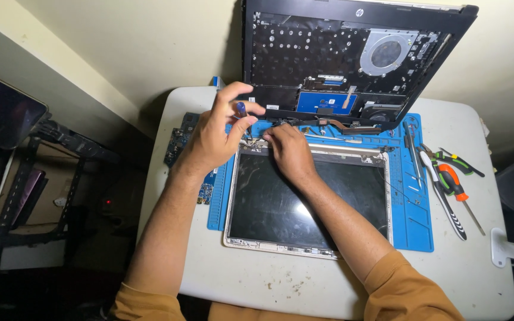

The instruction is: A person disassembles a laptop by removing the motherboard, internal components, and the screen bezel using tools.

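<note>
White counter (168, 107), blue mat (414, 229): left hand (212, 139) pinching screwdriver (242, 111) at laptop hinge (256, 142), right hand (290, 151) pressed beside it; slip likely scratching screen (281, 205).

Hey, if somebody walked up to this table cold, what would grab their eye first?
Probably the opened laptop base propped upright against the wall at the back, its fan and bare inner frame showing. Below it, the screen panel lies flat on a blue work mat, with both hands at its top left corner: the left hand holds a small blue-handled screwdriver and the right hand rests on the hinge area. Hand tools lie to the right.
</note>
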